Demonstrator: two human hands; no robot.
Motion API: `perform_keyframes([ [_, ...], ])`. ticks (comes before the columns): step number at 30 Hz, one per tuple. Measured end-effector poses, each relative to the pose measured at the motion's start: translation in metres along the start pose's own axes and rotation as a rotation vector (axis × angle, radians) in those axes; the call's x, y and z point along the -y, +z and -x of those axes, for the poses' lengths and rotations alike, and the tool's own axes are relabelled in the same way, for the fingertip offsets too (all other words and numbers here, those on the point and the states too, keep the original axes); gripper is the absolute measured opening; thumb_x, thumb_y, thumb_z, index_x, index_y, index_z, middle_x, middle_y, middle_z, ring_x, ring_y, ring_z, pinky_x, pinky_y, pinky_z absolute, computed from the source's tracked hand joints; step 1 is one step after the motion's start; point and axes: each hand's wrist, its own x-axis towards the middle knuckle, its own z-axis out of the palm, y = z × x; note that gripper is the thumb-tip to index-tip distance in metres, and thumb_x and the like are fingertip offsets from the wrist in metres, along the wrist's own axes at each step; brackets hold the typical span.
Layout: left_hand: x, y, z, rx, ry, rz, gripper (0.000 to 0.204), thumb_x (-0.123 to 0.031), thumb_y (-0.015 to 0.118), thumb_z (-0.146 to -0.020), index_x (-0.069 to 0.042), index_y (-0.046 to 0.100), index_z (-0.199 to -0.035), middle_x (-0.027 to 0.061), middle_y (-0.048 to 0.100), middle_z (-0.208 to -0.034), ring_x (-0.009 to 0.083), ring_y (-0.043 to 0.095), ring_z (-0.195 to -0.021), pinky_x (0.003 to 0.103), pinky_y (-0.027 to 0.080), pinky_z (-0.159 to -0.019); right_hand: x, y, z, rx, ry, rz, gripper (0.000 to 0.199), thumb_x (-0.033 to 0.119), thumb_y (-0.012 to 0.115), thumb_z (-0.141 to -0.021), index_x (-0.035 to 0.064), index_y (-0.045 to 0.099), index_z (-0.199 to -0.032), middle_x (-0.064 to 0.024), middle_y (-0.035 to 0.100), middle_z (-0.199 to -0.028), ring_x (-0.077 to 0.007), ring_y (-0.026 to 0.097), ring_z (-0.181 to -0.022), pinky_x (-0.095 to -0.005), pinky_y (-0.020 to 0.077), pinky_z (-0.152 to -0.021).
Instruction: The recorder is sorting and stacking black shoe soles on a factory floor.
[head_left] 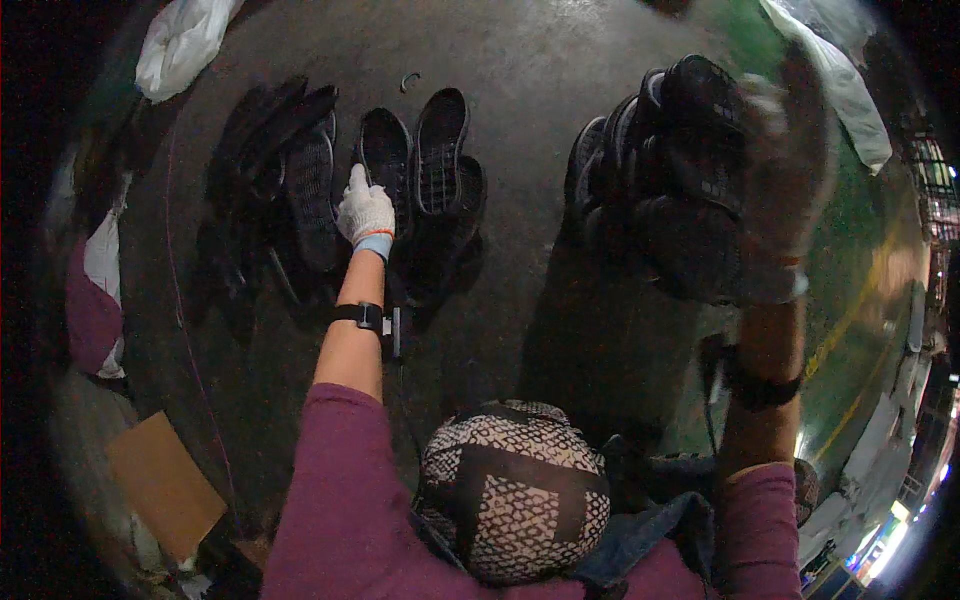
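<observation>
The left hand (366, 212), in a white knitted glove, lies at the near left edge of a black sole (385, 148), its forefinger extended and the other fingers curled; whether it grips the sole cannot be told. The right hand (785, 165), well apart from it, is a blur beside a black heap (690, 160) on the right, so its fingers' state and any contact cannot be told. Just right of the first sole lies a second black sole (442, 135); to its left are more dark soles (312, 190). All rest on the dark floor (520, 120). Farther out, a white sack (185, 45) lies far left, and brown cardboard (168, 485) near left.
</observation>
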Motion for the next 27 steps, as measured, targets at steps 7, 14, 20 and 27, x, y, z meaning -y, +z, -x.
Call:
perform_keyframes([
  [7,-0.052,-0.047,0.016,-0.272,0.177,0.353,0.050,-0.020,0.060,-0.095,-0.008,0.055,-0.143,0.0239,0.067,-0.124,0.0378,0.068,-0.104,0.049,0.054,-0.089,0.004,0.147,0.068,0.240,0.582,-0.540,0.064,0.015,0.078,-0.090,-0.0043,0.052,-0.144,-0.0210,0.055,-0.147,-0.0288,0.050,-0.140,-0.0371,0.0403,-0.115],
  [14,-0.123,-0.021,0.048,0.012,0.223,0.343,0.061,-0.032,0.064,-0.097,-0.001,0.047,-0.147,0.0257,0.058,-0.138,0.0405,0.063,-0.120,0.046,0.051,-0.102,-0.065,0.150,0.088,0.257,0.901,-0.948,0.053,-0.001,0.065,-0.087,0.0006,0.055,-0.140,-0.0096,0.069,-0.121,-0.0238,0.067,-0.103,-0.0369,0.0546,-0.093],
  [20,-0.122,0.060,0.012,0.454,-0.003,0.297,0.081,-0.033,0.086,-0.072,-0.001,0.051,-0.137,0.0260,0.063,-0.134,0.0392,0.064,-0.123,0.048,0.051,-0.103,-0.075,0.067,0.086,0.225,1.070,-1.350,0.061,0.033,0.065,-0.098,0.0028,0.048,-0.148,-0.0164,0.064,-0.135,-0.0305,0.069,-0.111,-0.0422,0.0576,-0.093],
  [27,-0.147,0.008,0.045,0.581,-0.108,1.369,0.040,-0.006,0.073,-0.081,0.006,0.059,-0.117,0.0103,0.070,-0.100,0.0209,0.068,-0.086,0.035,0.057,-0.076,-0.016,0.041,0.066,0.140,0.894,-1.624,0.068,0.039,0.062,-0.100,0.0085,0.041,-0.157,-0.0176,0.061,-0.139,-0.0316,0.068,-0.114,-0.0435,0.0566,-0.096],
])
